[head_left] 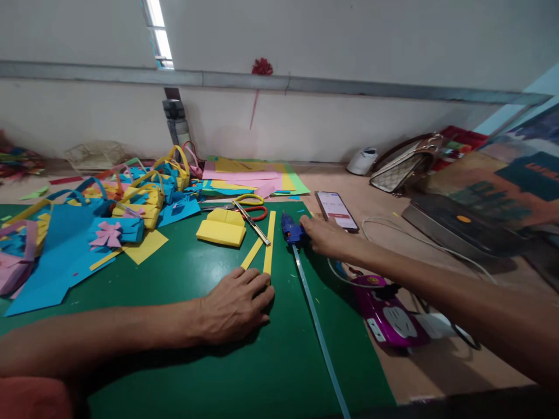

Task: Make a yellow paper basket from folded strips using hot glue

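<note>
A red sleeve (35,398) is showing in the lower left corner, and the bare left forearm is stretching from it across a green mat (196,372). The left hand (236,305) is lying palm down, its fingers loosely bent and close to one another, the thumb sitting a little apart; these fingers are covering the near ends of two yellow paper strips, a straight one (271,235) and a slanting one (252,254), which are spreading apart toward the far side. The right hand (327,235) is touching a blue glue gun (292,230) at the mat's right part; its fingers are curling at the gun's right side, though I cannot tell how tightly they are closing. A long translucent glue stick (315,317) is running from the gun toward the camera. Beyond the left hand, a folded yellow paper piece (221,228) is lying beside a cutter knife (252,222), whose near end is reaching the straight strip. Scissor handles, red and yellow, (261,214) are showing just behind the knife. A phone (336,210) is lying beyond the right hand, and a purple power strip (395,317) is sitting nearer the camera, right of the mat.
</note>
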A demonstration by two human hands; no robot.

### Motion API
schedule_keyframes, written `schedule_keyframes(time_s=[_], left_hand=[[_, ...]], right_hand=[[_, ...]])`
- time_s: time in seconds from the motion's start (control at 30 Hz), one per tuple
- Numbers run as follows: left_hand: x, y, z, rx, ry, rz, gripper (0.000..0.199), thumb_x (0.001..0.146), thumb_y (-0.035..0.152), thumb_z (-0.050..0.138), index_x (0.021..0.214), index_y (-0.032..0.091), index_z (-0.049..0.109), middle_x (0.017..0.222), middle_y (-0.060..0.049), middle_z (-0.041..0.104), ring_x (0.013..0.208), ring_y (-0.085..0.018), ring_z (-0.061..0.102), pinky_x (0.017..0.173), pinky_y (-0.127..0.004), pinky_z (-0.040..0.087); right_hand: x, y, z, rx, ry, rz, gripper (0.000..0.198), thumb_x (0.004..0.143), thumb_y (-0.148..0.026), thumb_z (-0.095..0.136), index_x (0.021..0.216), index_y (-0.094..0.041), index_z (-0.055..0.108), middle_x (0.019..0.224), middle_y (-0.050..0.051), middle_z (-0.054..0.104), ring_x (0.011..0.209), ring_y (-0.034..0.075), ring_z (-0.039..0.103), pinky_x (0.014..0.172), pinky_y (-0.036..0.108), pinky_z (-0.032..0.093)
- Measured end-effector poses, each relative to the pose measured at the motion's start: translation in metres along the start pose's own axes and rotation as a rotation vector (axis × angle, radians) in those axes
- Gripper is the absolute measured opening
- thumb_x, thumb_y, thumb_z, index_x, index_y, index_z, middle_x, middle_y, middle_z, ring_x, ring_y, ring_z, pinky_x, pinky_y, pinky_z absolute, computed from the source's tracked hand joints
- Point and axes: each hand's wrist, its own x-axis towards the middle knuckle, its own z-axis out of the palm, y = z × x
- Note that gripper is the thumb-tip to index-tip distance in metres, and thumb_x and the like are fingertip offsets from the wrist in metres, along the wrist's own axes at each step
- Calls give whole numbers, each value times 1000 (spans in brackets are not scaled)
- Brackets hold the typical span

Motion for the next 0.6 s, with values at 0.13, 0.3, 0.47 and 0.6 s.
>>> schedule_keyframes(time_s=[0.13,0.3,0.47,0.6], left_hand=[[-20,-19,2,5,139,-18,26,89,30,41,103,14,56,110,-13,59,95,-24,55,77,-39,46],[-35,-69,-2,-15,453,-275,23,87,23,45,100,14,61,103,-12,62,95,-21,57,81,-38,48],[-35,-121,-2,-197,488,-686,48,77,34,57,119,11,53,119,-14,52,113,-26,49,98,-43,40],[-30,-135,6,-307,318,-620,88,60,39,72,132,5,35,138,-23,35,129,-33,32,107,-46,28]], right_hand=[[4,0,3,-1,12,-17,32,69,-9,51,101,-15,51,93,12,64,87,25,58,66,31,31],[1,-7,-11,-13,45,3,29,70,-9,52,98,-13,56,94,16,64,90,32,58,75,42,32],[-13,-34,-34,113,130,-23,33,83,-18,43,116,-14,49,103,15,64,92,29,59,75,40,37],[-14,-63,-36,854,101,-84,35,80,-16,49,115,-15,51,95,10,67,89,22,61,75,32,43]])
